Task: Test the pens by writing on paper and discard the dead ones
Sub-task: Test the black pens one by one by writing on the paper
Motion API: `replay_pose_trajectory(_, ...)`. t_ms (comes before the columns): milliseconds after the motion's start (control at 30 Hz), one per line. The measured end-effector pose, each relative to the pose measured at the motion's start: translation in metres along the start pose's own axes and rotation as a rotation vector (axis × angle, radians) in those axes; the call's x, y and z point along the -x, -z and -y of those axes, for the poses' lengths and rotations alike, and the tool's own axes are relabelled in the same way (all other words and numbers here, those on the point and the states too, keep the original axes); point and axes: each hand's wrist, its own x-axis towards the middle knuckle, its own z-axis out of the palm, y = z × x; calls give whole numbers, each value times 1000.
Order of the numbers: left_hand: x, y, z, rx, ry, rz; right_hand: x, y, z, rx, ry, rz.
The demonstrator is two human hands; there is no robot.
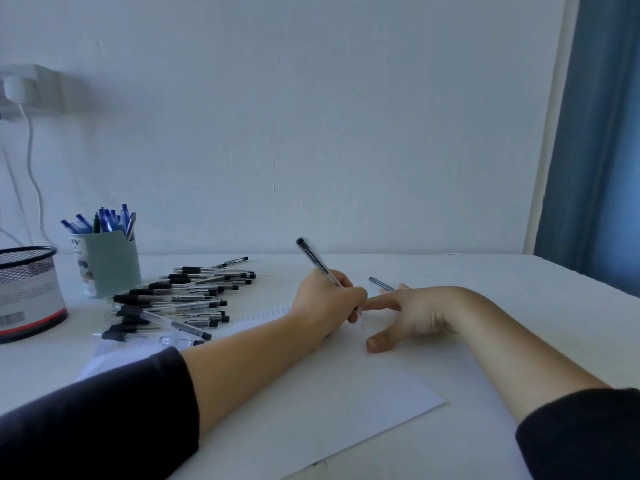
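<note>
My left hand (325, 303) grips a clear pen with a black cap end (315, 261), its tip down on the white paper (346, 393) in the middle of the table. My right hand (415, 315) rests on the paper just right of the pen tip, with the index finger straight and the thumb down. A short grey pen piece (381, 283) pokes out behind the right hand; I cannot tell whether the fingers hold it. A pile of several black-capped pens (180, 299) lies on the table to the left of the paper.
A pale green cup (107, 265) full of blue pens stands at the back left. Beside it, at the left edge, is a black mesh basket (27, 292). A white wall runs behind the table, with a blue curtain (595, 133) at the right.
</note>
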Motion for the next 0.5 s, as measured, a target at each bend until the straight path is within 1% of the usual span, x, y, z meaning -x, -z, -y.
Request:
replay_pose_trajectory(167,-2,-2,1,-96,-23,-33,1,0,1,-21,12,7)
replay_pose_trajectory(500,0,-3,1,-172,-36,-14,1,0,2,-48,10,5)
